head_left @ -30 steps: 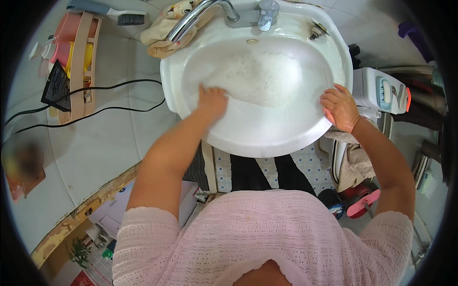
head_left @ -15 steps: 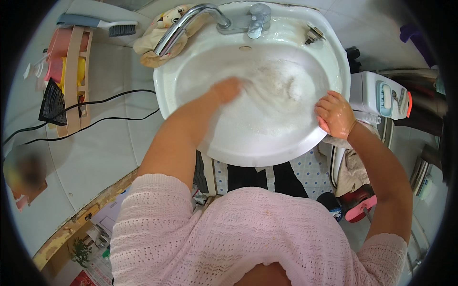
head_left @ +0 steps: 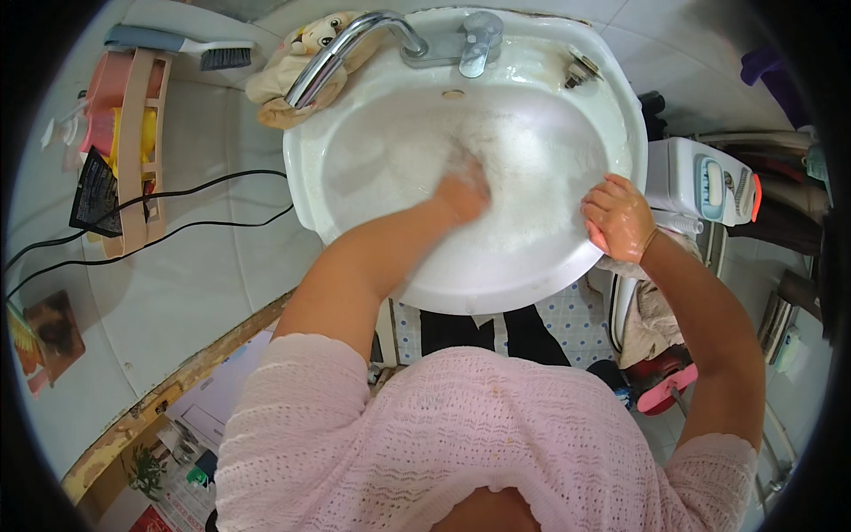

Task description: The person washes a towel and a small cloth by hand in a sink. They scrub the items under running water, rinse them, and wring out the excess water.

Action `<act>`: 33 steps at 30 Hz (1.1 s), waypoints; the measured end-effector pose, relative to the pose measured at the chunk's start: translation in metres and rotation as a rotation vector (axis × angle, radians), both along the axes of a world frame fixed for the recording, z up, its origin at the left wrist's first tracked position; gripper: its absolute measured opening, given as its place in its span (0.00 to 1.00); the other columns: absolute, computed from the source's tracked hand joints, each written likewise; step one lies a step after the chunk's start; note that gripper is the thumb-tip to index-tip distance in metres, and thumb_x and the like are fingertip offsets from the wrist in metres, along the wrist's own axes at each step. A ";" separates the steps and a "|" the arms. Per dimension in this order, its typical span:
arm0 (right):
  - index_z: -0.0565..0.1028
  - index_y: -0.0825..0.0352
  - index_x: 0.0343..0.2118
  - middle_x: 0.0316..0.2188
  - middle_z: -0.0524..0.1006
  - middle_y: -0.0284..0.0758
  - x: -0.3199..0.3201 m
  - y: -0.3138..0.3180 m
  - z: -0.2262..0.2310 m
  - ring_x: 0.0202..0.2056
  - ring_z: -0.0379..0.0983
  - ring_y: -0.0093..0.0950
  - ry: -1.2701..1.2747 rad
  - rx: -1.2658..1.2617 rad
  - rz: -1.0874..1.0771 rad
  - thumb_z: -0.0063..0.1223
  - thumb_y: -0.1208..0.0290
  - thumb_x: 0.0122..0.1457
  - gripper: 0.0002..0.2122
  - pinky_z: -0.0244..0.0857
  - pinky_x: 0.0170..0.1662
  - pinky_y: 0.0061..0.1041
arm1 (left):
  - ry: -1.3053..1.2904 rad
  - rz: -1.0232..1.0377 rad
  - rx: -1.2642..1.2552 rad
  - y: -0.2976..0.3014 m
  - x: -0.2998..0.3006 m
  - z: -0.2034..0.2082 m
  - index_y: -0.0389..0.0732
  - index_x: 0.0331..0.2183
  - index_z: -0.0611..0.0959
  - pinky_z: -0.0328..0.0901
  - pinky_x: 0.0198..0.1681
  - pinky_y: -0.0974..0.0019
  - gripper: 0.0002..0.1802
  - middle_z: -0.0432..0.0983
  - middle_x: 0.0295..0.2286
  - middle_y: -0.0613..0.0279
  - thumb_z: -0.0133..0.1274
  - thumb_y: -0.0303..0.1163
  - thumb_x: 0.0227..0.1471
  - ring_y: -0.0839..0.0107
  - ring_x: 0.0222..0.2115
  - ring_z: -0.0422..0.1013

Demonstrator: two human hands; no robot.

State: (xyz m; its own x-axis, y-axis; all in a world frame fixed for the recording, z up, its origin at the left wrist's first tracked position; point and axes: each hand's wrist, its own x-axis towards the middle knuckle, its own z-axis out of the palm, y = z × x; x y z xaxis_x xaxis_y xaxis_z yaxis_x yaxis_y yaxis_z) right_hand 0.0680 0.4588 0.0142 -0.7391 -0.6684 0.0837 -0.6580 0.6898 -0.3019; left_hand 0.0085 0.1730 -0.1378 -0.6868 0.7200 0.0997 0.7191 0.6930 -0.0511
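A: Left hand (head_left: 463, 191) is down in the white basin (head_left: 620, 115), in the suds (head_left: 399, 160) near the middle. Fingers blurred and partly under foam; cannot tell whether they are spread or closed, or whether they hold a cloth.

B: Right hand (head_left: 618, 215)?

A: Curled over the basin's right rim, fingers wrapped on the edge, wet and shiny. It reads as a brace.

B: Judgement on doing the scrub well?

A: Keep that brace planted and work the foam in overlapping passes from the rim down toward the drain. Foam looks thickest centre and left; the near wall by the forearm looks barer and probably wants a pass. The overflow hole (head_left: 453, 93) and the base of the tap (head_left: 355, 49) collect grime, so go there too.

B: Hazards?

A: A wet rim is slippery, so lean lightly. Black cables (head_left: 177, 191) run across the pale surface just left of the basin; keep splashes low. A soft toy (head_left: 284, 75) sits touching the rim behind the spout, and a brush (head_left: 191, 49) lies well to the left.
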 end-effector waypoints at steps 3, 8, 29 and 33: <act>0.74 0.65 0.25 0.29 0.73 0.32 0.002 0.002 0.000 0.37 0.69 0.32 -0.004 0.008 -0.005 0.51 0.74 0.38 0.08 0.58 0.50 0.37 | -0.579 -0.310 0.026 -0.002 -0.019 0.022 0.39 0.43 0.73 0.51 0.54 0.50 0.20 0.66 0.48 0.57 0.41 0.36 0.48 0.57 0.50 0.60; 0.72 0.65 0.23 0.28 0.72 0.33 0.000 -0.002 0.002 0.36 0.68 0.33 0.040 -0.020 0.001 0.53 0.74 0.38 0.06 0.59 0.50 0.37 | -0.194 0.180 0.022 -0.078 -0.048 0.004 0.43 0.55 0.60 0.54 0.52 0.52 0.27 0.63 0.50 0.52 0.38 0.33 0.52 0.51 0.51 0.58; 0.73 0.66 0.23 0.27 0.72 0.34 0.003 -0.003 0.005 0.35 0.68 0.34 0.025 -0.021 -0.019 0.52 0.75 0.38 0.06 0.58 0.50 0.37 | -0.895 -0.267 -0.010 -0.041 0.037 0.102 0.39 0.42 0.75 0.56 0.53 0.55 0.18 0.66 0.47 0.48 0.44 0.37 0.50 0.52 0.48 0.62; 0.73 0.65 0.23 0.26 0.72 0.34 0.001 -0.005 0.007 0.35 0.68 0.33 0.051 -0.006 -0.015 0.52 0.75 0.38 0.06 0.58 0.50 0.36 | -0.418 0.024 -0.018 -0.130 0.029 0.108 0.39 0.31 0.78 0.60 0.46 0.55 0.13 0.72 0.35 0.49 0.48 0.38 0.47 0.55 0.40 0.67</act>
